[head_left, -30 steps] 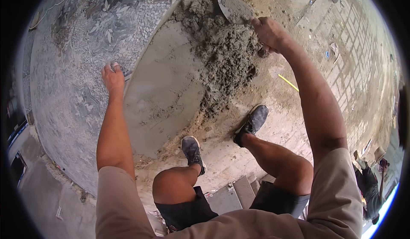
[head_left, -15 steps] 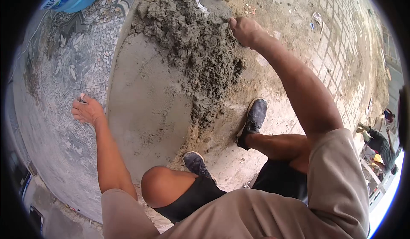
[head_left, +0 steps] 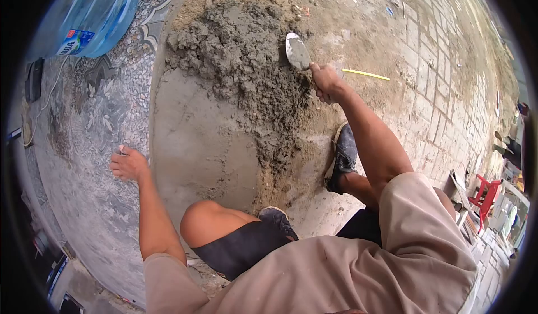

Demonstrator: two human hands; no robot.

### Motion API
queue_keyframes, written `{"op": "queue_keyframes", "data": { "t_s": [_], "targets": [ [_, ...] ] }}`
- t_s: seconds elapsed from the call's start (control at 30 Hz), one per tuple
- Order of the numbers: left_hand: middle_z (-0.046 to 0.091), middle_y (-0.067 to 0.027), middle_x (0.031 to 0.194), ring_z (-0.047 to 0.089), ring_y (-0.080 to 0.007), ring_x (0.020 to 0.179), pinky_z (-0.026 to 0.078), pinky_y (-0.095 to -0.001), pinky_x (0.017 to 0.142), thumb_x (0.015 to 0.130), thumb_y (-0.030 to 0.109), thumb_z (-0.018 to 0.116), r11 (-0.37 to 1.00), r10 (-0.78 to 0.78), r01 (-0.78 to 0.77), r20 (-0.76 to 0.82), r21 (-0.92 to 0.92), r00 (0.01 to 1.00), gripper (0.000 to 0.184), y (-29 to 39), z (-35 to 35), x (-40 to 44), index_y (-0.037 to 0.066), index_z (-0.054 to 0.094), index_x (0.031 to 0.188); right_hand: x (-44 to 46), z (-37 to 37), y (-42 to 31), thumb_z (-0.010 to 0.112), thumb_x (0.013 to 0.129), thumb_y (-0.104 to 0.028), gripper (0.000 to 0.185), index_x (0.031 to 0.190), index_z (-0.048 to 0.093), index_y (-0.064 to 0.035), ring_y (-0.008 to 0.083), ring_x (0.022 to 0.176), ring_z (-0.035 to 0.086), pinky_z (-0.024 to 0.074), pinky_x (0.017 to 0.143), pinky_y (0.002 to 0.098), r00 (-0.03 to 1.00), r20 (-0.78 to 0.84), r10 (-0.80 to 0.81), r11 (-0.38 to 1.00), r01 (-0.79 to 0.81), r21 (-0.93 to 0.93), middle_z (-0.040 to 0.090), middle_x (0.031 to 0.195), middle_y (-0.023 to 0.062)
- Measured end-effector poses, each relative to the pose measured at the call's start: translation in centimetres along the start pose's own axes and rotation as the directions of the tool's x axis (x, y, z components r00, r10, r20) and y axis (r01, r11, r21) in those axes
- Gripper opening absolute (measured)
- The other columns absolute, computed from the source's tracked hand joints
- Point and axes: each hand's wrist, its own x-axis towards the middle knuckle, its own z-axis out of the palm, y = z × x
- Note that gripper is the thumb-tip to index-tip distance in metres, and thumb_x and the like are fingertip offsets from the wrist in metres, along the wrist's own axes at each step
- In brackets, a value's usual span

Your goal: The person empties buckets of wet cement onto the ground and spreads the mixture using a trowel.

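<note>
My right hand is closed around the handle of a trowel. The trowel's rounded blade carries grey mortar and sits over the right edge of a heap of wet mortar. Below and left of the heap lies a smoothed grey mortar surface. At the left, my left hand rests on the dusty patterned tile floor, its fingers curled in; whether anything is inside them is hidden.
A large blue water bottle lies on the tiles at upper left, near a white cord. A thin yellow strip lies right of my right hand. Brick paving and a red plastic chair are farther right.
My right hand has drawn the trowel back toward me, and its blade now shows clear at the heap's right edge. The view has shifted, bringing more of the bottle and the yellow strip into sight.
</note>
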Motion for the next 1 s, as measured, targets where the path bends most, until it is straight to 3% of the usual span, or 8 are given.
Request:
{"op": "queue_keyframes", "data": {
  "t_s": [0.1,0.17,0.37,0.5,0.57,0.7,0.9,1.0],
  "targets": [
    [0.051,-0.0186,0.122,0.048,-0.0391,0.116,0.042,-0.0579,0.091,0.097,0.052,0.051,1.0,-0.01,0.01,0.019,0.029,1.0,0.054,0.4,-0.5,-0.1,0.006,0.054,0.124,-5.3,4.8,1.4,0.036,0.106,-0.047,0.062,0.099,0.058,0.0104,0.0342,0.055,0.065,0.0558,0.053,0.046,1.0,0.021,-0.02,0.959,0.026,-0.282,0.064,0.072,0.0219],
    [0.05,-0.0183,0.123,0.047,-0.0386,0.116,0.041,-0.0574,0.092,0.097,0.051,0.051,1.0,-0.023,0.023,0.015,0.021,1.0,0.053,0.9,-0.7,0.0,0.006,0.053,0.124,-8.5,5.4,2.5,0.037,0.106,-0.046,0.059,0.097,0.058,0.0079,0.0334,0.055,0.066,0.0555,0.052,0.0459,0.999,-0.03,0.017,0.997,-0.019,-0.069,0.064,0.07,0.0212],
    [0.047,-0.0169,0.123,0.045,-0.0371,0.118,0.04,-0.0557,0.094,0.099,0.048,0.049,0.999,-0.019,0.022,0.055,-0.049,0.998,0.049,0.5,-1.3,-0.5,0.006,0.051,0.124,-11.9,9.2,2.1,0.038,0.109,-0.047,0.049,0.089,0.051,-0.0034,0.0192,0.037,0.051,0.0415,0.034,0.0347,0.912,-0.233,-0.337,0.825,0.406,0.394,0.054,0.057,0.0085],
    [0.047,-0.0168,0.119,0.046,-0.0372,0.115,0.039,-0.0543,0.093,0.099,0.049,0.049,1.0,0.015,-0.014,0.028,-0.018,0.999,0.049,0.6,-1.3,-0.4,0.006,0.051,0.123,-11.0,15.2,-3.9,0.035,0.108,-0.053,0.049,0.095,0.048,-0.0078,0.0164,0.042,0.049,0.0414,0.034,0.033,0.957,-0.099,-0.273,0.585,0.247,0.773,0.05,0.063,0.0035],
    [0.047,-0.0168,0.119,0.046,-0.0373,0.114,0.039,-0.054,0.093,0.099,0.049,0.049,1.0,0.02,-0.02,0.013,-0.006,1.0,0.049,0.6,-1.7,-0.5,0.006,0.052,0.122,-10.0,18.8,-7.1,0.034,0.108,-0.051,0.047,0.092,0.046,-0.0076,0.0184,0.043,0.05,0.0437,0.036,0.0359,0.967,0.101,-0.236,0.621,0.07,0.781,0.049,0.064,0.0036],
    [0.049,-0.0181,0.122,0.046,-0.039,0.117,0.04,-0.0557,0.093,0.098,0.05,0.052,1.0,0.017,-0.017,0.05,0.006,0.999,0.051,1.0,-1.4,-0.1,0.006,0.052,0.124,-8.4,21.6,-13.5,0.032,0.109,-0.044,0.049,0.083,0.043,-0.0047,0.0226,0.044,0.054,0.0422,0.033,0.0397,0.967,-0.014,-0.253,0.825,0.223,0.519,0.051,0.061,0.0106],
    [0.049,-0.0184,0.121,0.046,-0.039,0.115,0.039,-0.0546,0.094,0.098,0.049,0.052,1.0,0.02,-0.021,0.072,0.008,0.997,0.048,1.2,-2.8,-0.4,0.007,0.053,0.12,-5.0,16.0,-22.5,0.03,0.109,-0.048,0.06,0.078,0.046,0.0007,0.0272,0.046,0.054,0.0492,0.043,0.0431,0.989,0.124,-0.082,0.98,0.058,0.19,0.054,0.061,0.0121],
    [0.049,-0.0178,0.12,0.045,-0.0384,0.116,0.038,-0.0545,0.095,0.098,0.048,0.053,0.999,0.004,-0.001,0.062,-0.035,0.998,0.047,1.1,-2.8,-0.1,0.007,0.053,0.119,-4.4,10.2,-23.3,0.028,0.11,-0.047,0.063,0.076,0.051,-0.0001,0.0248,0.047,0.054,0.0525,0.048,0.0425,0.967,0.204,-0.152,0.969,0.186,-0.16,0.054,0.062,0.0122]
  ]
}}
